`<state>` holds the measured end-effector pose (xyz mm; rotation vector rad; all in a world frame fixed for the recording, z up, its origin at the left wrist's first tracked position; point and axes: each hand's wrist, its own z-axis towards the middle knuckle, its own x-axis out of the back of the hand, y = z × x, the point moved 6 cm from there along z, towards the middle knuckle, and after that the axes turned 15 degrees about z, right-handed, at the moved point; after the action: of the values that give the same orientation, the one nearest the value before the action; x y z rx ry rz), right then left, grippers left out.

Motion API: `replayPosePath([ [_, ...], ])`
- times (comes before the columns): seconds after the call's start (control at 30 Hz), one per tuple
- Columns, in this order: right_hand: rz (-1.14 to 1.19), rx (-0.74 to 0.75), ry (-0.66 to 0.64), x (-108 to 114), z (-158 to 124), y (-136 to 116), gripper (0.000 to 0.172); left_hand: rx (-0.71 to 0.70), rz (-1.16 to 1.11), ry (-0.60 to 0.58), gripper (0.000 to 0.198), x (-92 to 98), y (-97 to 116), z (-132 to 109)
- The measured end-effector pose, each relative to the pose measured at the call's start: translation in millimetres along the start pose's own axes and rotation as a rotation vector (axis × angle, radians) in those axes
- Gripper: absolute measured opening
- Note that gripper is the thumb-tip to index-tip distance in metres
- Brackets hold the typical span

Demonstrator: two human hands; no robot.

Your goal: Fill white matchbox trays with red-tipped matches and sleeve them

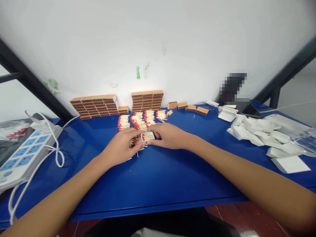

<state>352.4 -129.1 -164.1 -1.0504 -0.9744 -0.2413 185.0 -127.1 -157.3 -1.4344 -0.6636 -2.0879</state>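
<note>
A small white matchbox tray (148, 137) with red-tipped matches in it is held up between my two hands, over the middle of the table. My left hand (122, 144) pinches its left end between thumb and fingers. On the other side, my right hand (168, 135) has its thumb and curled fingers closed at the right end. Loose matches (137, 121) lie in several bunches just beyond the hands, red heads mostly to the left. More matches show beneath the left hand, partly hidden by it.
Stacked matchboxes (96, 106) and a second stack (147, 100) stand against the wall. Several single matchboxes (183, 105) lie to their right. White trays (256, 128) are heaped at the right of the blue table (158, 184). A power strip (27, 148) with white cables occupies the left.
</note>
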Motion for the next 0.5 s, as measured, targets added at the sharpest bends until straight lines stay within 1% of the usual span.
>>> replayPosePath([
  [0.3, 0.002, 0.001, 0.006, -0.1, 0.2, -0.8, 0.024, 0.007, -0.006, -0.012, 0.037, -0.8, -1.3, 0.7],
  [0.43, 0.016, -0.001, -0.005, 3.4, 0.0, 0.0, 0.028, 0.002, 0.010, 0.000, 0.037, -1.3, -0.8, -0.2],
  [0.5, 0.029, -0.018, -0.017, 7.9, -0.6, 0.8, 0.030, -0.006, 0.024, 0.009, 0.040, -1.7, -0.7, -0.5],
])
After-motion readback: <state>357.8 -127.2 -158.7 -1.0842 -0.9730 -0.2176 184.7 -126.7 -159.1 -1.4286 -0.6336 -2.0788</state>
